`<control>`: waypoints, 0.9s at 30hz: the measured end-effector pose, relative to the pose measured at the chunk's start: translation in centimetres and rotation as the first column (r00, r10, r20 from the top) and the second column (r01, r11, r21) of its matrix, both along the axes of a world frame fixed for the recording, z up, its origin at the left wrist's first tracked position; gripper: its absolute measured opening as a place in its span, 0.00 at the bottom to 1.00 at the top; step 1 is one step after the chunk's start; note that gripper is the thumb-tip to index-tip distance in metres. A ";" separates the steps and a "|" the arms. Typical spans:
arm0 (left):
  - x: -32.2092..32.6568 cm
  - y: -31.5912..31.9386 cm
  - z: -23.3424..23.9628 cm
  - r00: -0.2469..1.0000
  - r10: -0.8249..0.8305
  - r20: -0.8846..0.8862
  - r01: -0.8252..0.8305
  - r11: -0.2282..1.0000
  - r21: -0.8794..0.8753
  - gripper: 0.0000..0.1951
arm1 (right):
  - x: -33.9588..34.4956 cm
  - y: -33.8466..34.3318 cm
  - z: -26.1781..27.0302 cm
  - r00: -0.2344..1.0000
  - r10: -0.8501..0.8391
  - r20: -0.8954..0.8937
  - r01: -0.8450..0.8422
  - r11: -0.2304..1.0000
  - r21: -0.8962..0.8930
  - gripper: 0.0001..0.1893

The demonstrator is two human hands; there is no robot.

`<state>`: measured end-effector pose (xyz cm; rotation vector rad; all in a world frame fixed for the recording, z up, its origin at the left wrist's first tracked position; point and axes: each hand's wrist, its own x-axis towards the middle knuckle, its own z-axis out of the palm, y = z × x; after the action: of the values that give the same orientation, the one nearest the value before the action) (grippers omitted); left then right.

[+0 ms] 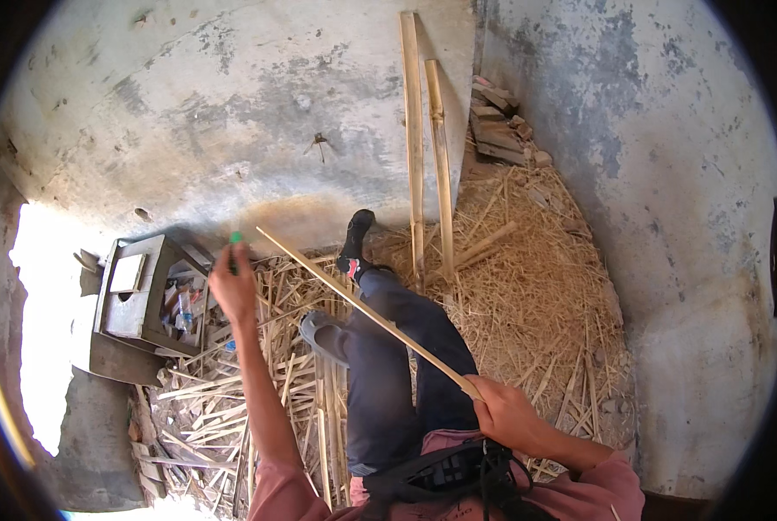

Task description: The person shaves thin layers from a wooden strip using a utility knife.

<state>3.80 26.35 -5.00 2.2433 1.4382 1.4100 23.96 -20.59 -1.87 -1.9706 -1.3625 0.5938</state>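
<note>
My right hand (507, 411) is closed around the near end of a long, thin bamboo strip (369, 311). The strip slants up and to the left across my legs (388, 365), its far tip free in the air. At the left, raised near the wall, my left hand (233, 286) grips a small green and black object (235, 251). It is too blurred to tell what it is. The strip's tip points toward my left hand but stays apart from it.
Two split bamboo poles (413, 150) lean against the plaster wall (232, 130). Cut strips (206, 417) litter the floor at left, beside a wooden cabinet (125, 319) holding clutter. Shavings (538, 280) heap at right; bricks (499, 133) fill the corner. A black-socked foot (357, 238) rests near the wall.
</note>
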 end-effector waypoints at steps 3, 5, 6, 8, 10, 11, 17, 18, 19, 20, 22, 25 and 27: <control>-4.4 3.6 -1.5 0.982 0.189 -0.011 -0.189 0.981 -0.036 0.17 | 0.1 -1.1 0.9 0.999 -0.031 -0.004 0.031 0.999 0.007 0.21; -5.6 2.9 -3.7 0.993 0.019 0.114 -0.017 1.000 -0.020 0.17 | 0.4 -1.0 0.5 0.998 -0.065 0.009 0.065 0.998 -0.020 0.20; -4.1 1.0 -4.0 0.996 -0.034 0.080 0.046 0.988 -0.146 0.16 | 0.8 -0.7 0.8 0.995 -0.068 -0.070 0.064 0.996 -0.056 0.19; -0.3 -4.8 -3.2 0.985 -0.162 0.055 0.169 0.969 -0.182 0.15 | 2.7 1.2 2.2 0.972 -0.061 -0.229 0.035 0.992 -0.117 0.18; 2.4 -10.4 -1.7 0.929 -0.355 0.102 0.369 0.898 -0.238 0.16 | 3.7 2.4 1.1 0.907 0.001 -0.422 -0.037 0.996 -0.079 0.16; 3.1 -12.4 -0.5 0.908 -0.411 0.082 0.417 0.867 -0.273 0.14 | 4.1 2.9 0.3 0.844 0.031 -0.536 -0.071 0.996 -0.053 0.16; 5.3 -20.8 3.1 0.770 -0.599 0.218 0.636 0.696 -0.334 0.12 | 4.0 5.4 0.8 0.649 0.074 -0.757 -0.136 0.990 -0.020 0.16; 5.5 -21.7 4.1 0.765 -0.624 0.163 0.636 0.689 -0.347 0.12 | 3.9 5.6 0.8 0.692 0.097 -0.715 -0.125 0.992 0.014 0.16; 5.6 -22.4 4.6 0.760 -0.642 0.106 0.632 0.689 -0.356 0.12 | 3.8 5.7 0.7 0.713 0.106 -0.693 -0.131 0.991 0.017 0.16; 5.6 -22.7 4.6 0.747 -0.657 0.098 0.647 0.686 -0.332 0.12 | 3.7 5.9 0.8 0.734 0.116 -0.669 -0.137 0.990 0.021 0.16; 5.7 -23.5 4.5 0.720 -0.689 0.082 0.680 0.677 -0.282 0.12 | 3.6 6.2 0.8 0.794 0.134 -0.593 -0.149 0.989 0.024 0.16; 6.2 -24.1 4.5 0.687 -0.718 0.113 0.717 0.642 -0.271 0.12 | 3.5 6.6 1.1 0.876 0.145 -0.459 -0.154 0.988 0.018 0.16; 6.3 -24.4 4.7 0.668 -0.732 0.134 0.731 0.612 -0.301 0.13 | 3.4 6.9 2.1 0.900 0.144 -0.412 -0.155 0.988 0.009 0.15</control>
<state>10.14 1.97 -0.34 2.1823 0.5205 0.8016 27.41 -13.67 0.23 -1.6423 -1.2451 1.0384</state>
